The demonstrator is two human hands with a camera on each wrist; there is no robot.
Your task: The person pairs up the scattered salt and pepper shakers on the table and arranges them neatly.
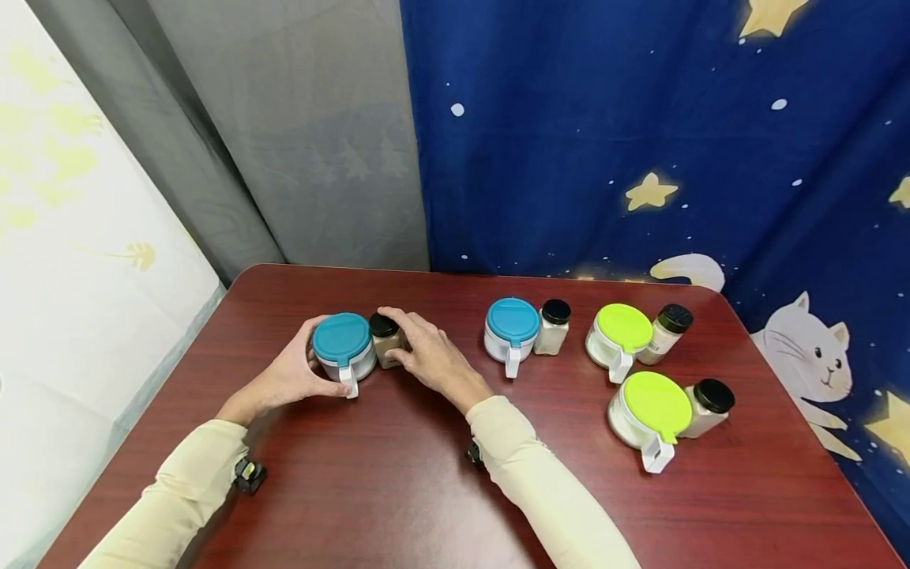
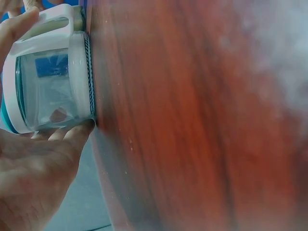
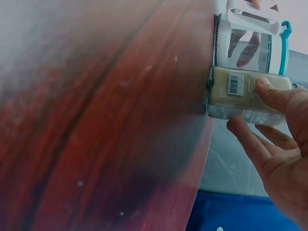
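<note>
On the table's left part, my left hand [image 1: 284, 378] holds a clear glass seasoning jar [image 1: 342, 338] with a blue lid and white handle. Its fingers wrap the jar's far left side and the thumb lies by the handle [image 2: 48, 14]. Directly right of that jar stands a square seasoning bottle [image 1: 386, 349] with a black cap and tan contents. My right hand [image 1: 435, 357] grips this bottle, thumb on the near face with the barcode [image 3: 236, 84] and fingers on the opposite side. Both containers stand upright, side by side.
Farther right stands another blue-lidded jar [image 1: 513, 325] beside a black-capped bottle [image 1: 552, 330]. Two green-lidded jars, one behind [image 1: 623, 327] and one nearer [image 1: 655, 406], each have a black-capped bottle alongside. Curtains [image 1: 540, 142] hang behind the table [image 1: 398, 490].
</note>
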